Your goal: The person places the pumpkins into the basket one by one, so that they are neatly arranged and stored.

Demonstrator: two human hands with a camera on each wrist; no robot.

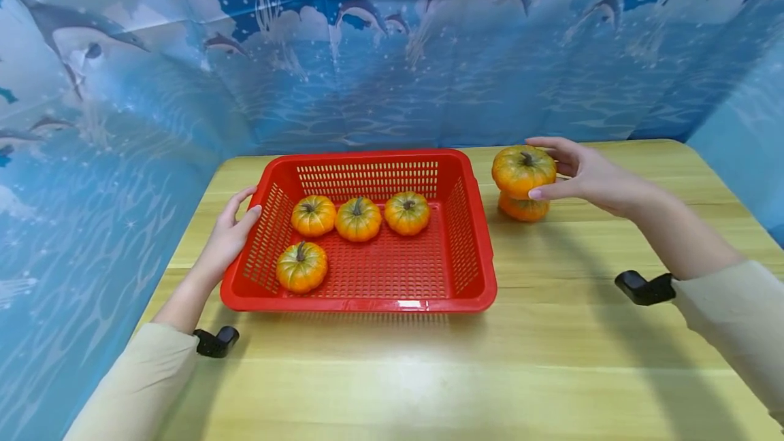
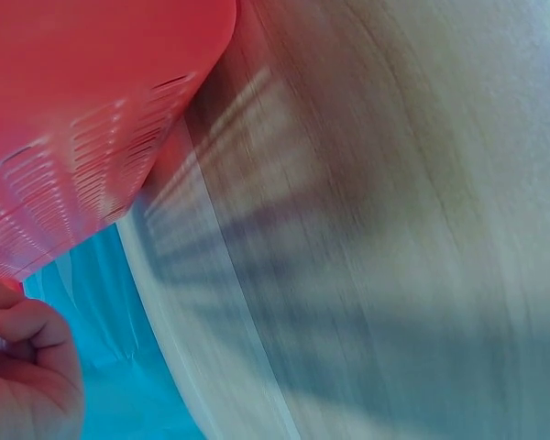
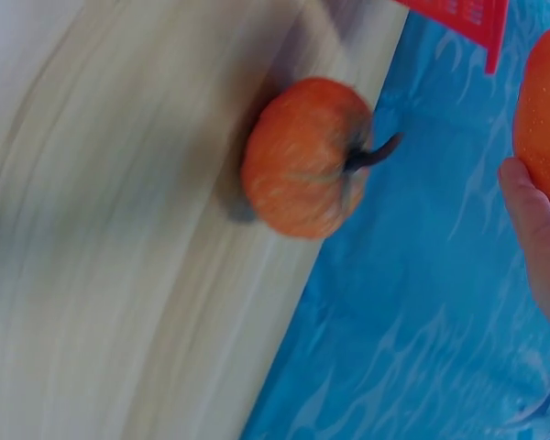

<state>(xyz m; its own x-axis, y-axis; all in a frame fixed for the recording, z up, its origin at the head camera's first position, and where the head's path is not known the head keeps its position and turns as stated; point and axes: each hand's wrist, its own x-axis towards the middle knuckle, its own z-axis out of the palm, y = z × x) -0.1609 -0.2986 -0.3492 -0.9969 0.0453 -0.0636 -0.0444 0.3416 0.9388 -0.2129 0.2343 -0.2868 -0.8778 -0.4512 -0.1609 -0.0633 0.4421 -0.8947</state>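
My right hand (image 1: 578, 172) grips a small orange pumpkin (image 1: 520, 170) by its sides, thumb in front and fingers behind. In the right wrist view that held pumpkin (image 3: 545, 124) is apart from a second pumpkin (image 3: 302, 160) standing on the table; the head view shows this lower one (image 1: 523, 208) partly hidden beneath it. At the left, my left hand (image 1: 226, 233) holds the side rim of a red plastic basket (image 1: 361, 305), thumb over the edge. Several pumpkins lie inside, three in a row (image 1: 358, 219) and another near the front left (image 1: 301, 267).
The basket stands on a light wooden table (image 1: 392, 380). Behind and at the sides hangs a blue curtain (image 1: 367, 101) printed with dolphins. Black wrist mounts (image 1: 644, 288) stick out from both sleeves.
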